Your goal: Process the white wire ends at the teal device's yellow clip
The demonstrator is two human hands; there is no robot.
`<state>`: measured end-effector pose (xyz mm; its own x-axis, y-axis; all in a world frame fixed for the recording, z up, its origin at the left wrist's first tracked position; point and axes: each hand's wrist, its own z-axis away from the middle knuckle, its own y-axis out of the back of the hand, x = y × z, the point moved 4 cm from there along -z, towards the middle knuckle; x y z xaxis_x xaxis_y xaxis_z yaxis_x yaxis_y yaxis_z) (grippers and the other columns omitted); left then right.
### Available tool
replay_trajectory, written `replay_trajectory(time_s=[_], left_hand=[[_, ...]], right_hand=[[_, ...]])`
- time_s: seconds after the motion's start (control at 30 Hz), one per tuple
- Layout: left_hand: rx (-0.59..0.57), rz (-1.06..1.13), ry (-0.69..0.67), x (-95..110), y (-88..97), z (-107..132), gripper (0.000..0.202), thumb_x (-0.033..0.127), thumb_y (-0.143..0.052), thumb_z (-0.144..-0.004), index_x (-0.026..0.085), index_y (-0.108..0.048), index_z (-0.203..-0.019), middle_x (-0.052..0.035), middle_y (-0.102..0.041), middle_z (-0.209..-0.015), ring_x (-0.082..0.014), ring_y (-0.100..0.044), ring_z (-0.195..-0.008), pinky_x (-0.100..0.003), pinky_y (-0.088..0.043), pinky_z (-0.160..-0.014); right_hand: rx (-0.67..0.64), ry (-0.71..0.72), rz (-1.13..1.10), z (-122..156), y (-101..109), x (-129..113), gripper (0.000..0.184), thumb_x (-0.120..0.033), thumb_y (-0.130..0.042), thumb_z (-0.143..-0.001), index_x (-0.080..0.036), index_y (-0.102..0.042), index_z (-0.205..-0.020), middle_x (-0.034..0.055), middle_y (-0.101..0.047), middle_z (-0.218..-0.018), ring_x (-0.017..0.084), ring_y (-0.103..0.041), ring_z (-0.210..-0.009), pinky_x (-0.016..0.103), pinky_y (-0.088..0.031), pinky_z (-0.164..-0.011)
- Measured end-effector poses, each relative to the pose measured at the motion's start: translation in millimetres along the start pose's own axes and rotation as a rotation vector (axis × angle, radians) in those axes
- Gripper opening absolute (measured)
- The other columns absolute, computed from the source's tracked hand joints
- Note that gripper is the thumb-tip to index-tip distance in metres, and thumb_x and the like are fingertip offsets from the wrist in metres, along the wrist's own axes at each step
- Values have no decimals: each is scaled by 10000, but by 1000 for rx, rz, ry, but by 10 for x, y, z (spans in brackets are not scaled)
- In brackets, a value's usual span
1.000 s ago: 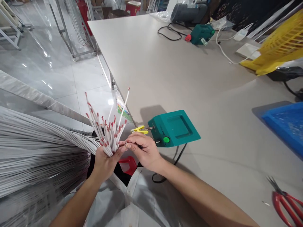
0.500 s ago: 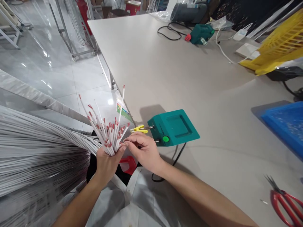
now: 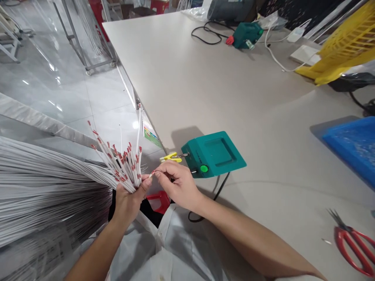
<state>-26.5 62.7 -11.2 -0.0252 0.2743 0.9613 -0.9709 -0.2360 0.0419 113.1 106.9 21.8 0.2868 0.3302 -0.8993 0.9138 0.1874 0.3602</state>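
right hand (image 3: 179, 186): thumb and index pinching the red tip of a single wire (image 3: 150, 175), just beside the left thumb. left hand (image 3: 128, 203): fingers wrapped round a white wire bundle (image 3: 129, 180), red ends fanned upward, below and left of the worktop (image 3: 258, 117) edge; long strands (image 3: 43, 171) lie left. past right knuckles, near: yellow clip (image 3: 172, 157) at a green device (image 3: 211, 160). red-handled scissors (image 3: 348, 240) well apart. risks, my guess: slack left grip lets wires slip; off-centre pinch bends the tip; knuckles could bump the clip.
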Motion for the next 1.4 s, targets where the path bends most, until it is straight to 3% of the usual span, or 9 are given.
replay_trajectory(time_s=[0.1,0.17,0.3,0.4,0.6,0.73,1.0,1.2,1.4], left_hand=[[-42,-20,23,-13,10,-6,169,317,-659,-705,164,-694,-767,52,-448,-459,-78,-385,-438,-205,-325,-419],[-89,-32,18,10,10,-12,163,314,-654,-713,161,-686,-761,49,-443,-463,-78,-378,-438,-207,-311,-416],[-230,-45,9,99,-3,-29,128,291,-683,-680,164,-661,-686,44,-448,-458,-83,-374,-425,-218,-294,-414],[-345,-50,1,123,12,-43,143,276,-699,-658,163,-647,-588,30,-460,-455,-90,-384,-435,-231,-303,-432],[-330,252,60,-3,79,-66,192,330,-733,-613,166,-637,-590,29,-485,-503,-85,-404,-449,-225,-312,-429],[-266,409,91,-66,33,-53,193,303,-756,-590,156,-629,-590,42,-480,-492,-71,-416,-450,-204,-326,-429],[-167,533,142,-152,-57,-3,191,278,-758,-590,156,-625,-655,38,-524,-523,-68,-418,-463,-201,-338,-448],[-161,547,143,-152,-71,22,156,249,-738,-616,156,-621,-657,45,-506,-550,-53,-407,-466,-194,-336,-455],[-107,494,111,-152,-71,15,99,235,-715,-654,177,-647,-696,47,-530,-558,-48,-423,-465,-178,-326,-434]], right_hand=[[21,-2,-22,-19,83,-11,143,-196,-498,-825,-186,-621,-897,53,-607,-811,126,-550,-657,259,-464,-604],[-38,29,-49,-42,122,-27,200,-213,-548,-805,-189,-610,-993,79,-594,-962,116,-563,-671,258,-485,-624],[-342,127,-86,-80,110,-62,74,-216,-601,-784,-208,-663,-824,41,-618,-881,131,-586,-765,268,-482,-713],[-445,112,-243,-86,71,-64,80,-202,-596,-795,-197,-663,-753,22,-626,-776,125,-588,-740,257,-476,-691],[-269,-223,-726,-25,-150,19,113,-292,-693,-704,-181,-688,-687,1,-580,-720,91,-536,-618,219,-450,-552],[-204,-483,-938,61,-309,102,199,-357,-744,-626,-172,-709,-691,-16,-563,-692,43,-448,-488,181,-338,-405],[-173,-587,-1047,85,-332,104,212,-360,-747,-620,-158,-715,-676,-27,-579,-672,9,-413,-428,176,-294,-408],[-178,-468,-971,71,-313,88,172,-339,-696,-689,-167,-696,-700,-18,-602,-707,44,-480,-461,200,-380,-438],[-2,-54,-389,63,-148,31,139,-212,-571,-816,-144,-676,-757,28,-627,-705,104,-570,-668,227,-467,-628]])
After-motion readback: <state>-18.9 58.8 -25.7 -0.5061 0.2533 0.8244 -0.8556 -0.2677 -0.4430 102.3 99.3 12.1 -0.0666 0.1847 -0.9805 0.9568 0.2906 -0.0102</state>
